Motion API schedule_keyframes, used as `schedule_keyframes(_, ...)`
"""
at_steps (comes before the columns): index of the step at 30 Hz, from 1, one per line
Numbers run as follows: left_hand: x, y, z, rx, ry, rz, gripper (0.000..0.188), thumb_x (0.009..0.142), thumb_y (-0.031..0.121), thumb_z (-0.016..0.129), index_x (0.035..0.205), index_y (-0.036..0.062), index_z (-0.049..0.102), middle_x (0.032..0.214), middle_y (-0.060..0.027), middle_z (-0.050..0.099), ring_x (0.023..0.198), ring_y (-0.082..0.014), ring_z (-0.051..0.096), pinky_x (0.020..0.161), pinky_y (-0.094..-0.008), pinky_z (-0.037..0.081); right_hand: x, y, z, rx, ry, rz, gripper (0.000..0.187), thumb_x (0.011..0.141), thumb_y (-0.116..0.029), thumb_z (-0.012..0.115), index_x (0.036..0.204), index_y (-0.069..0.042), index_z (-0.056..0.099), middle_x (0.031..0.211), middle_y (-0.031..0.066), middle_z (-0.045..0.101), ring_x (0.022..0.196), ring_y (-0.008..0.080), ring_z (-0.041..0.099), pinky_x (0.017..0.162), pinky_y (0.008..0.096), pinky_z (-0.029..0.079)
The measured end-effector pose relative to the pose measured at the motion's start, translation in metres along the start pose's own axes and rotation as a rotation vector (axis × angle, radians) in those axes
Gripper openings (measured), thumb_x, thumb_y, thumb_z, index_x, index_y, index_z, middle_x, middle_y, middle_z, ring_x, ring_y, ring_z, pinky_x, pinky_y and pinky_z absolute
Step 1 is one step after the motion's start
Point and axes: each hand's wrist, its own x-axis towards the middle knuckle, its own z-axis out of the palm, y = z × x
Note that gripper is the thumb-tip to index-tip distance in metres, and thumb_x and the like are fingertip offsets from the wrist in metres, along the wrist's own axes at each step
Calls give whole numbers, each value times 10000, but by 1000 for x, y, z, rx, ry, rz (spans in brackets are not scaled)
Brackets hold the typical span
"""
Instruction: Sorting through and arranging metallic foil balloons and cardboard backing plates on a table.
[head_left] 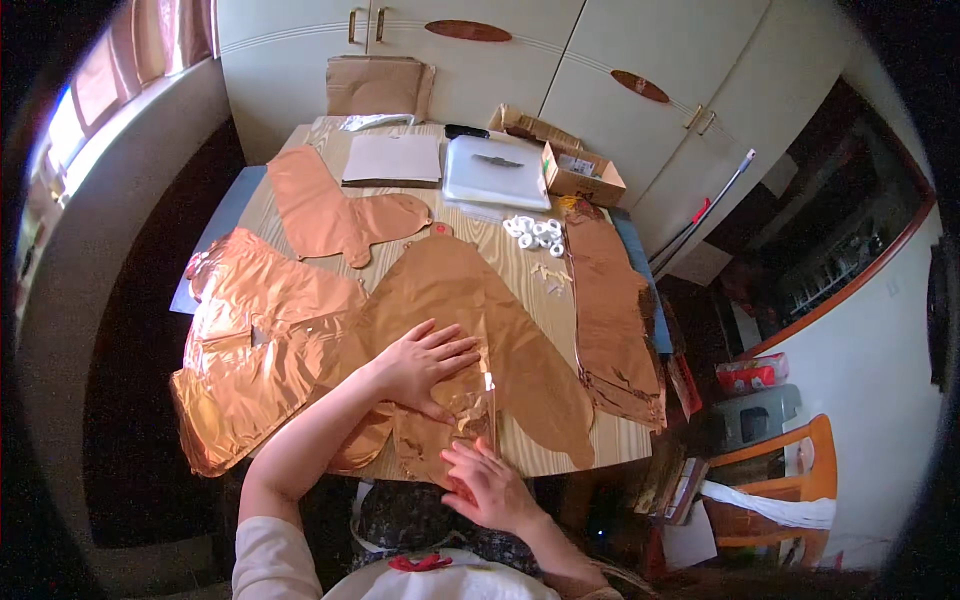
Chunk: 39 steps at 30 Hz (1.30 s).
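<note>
A large, flat copper-coloured foil balloon [430, 285] with rounded ends lies in front of me, a small tab at its far tip. My left hand [425, 365] rests palm down on its middle, fingers spread. Close to the table's near edge, my right hand [492, 488] touches the crinkled near end of the foil, its fingers loosely bent and apart. A shiny, wrinkled pile of foil balloons [255, 350] lies to the left, partly under my left forearm. Farther back is another flat foil balloon [340, 212] with rounded lobes.
On the wooden table [620, 440] a stack of long foil pieces [612, 300] lies right. White rolls [535, 233] sit near a cardboard box [582, 175], a clear plastic stack [495, 172] and a white pad [390, 160]. An orange chair [822, 465] stands beyond the right side.
</note>
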Motion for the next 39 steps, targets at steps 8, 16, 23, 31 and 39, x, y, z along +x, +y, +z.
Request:
schedule_keyframes(8,1,1,-1,5,-5,4,1026,606,736,573,1380,115,313,1432,-97,302,1334,-308,237,1073,-513,171,3,37,-19,-204,69,269,449,868,-221,548,1250,-4,453,1296,169,454,1222,318,419,1024,461,301)
schedule_keyframes(16,0,-1,0,46,-46,7,1072,594,762,555,1397,108,275,1448,-97,269,1340,-310,220,1075,-508,166,5,39,-14,-275,-18,238,499,866,-270,552,1264,10,442,1323,180,428,1244,332,390,1024,478,292)
schedule_keyframes(23,0,0,-1,41,-42,7,1107,571,794,539,1396,106,274,1451,-100,262,1342,-311,214,1073,-509,170,5,38,-14,-297,-68,242,530,853,-299,561,1274,-2,435,1355,163,395,1252,335,376,1020,490,293)
schedule_keyframes(31,-1,0,-2,60,-21,12,1065,583,774,541,1380,106,311,1438,-91,292,1338,-289,232,1082,-491,166,9,38,-21,-370,-102,228,588,839,-396,556,1287,-36,433,1340,129,419,1251,338,362,1008,484,306)
schedule_keyframes(39,0,0,-3,39,-52,11,1118,554,777,567,1395,101,275,1450,-107,261,1346,-309,206,1078,-505,158,7,50,-26,-365,-38,185,518,810,-384,597,1221,-82,504,1299,54,474,1244,243,386,937,415,327)
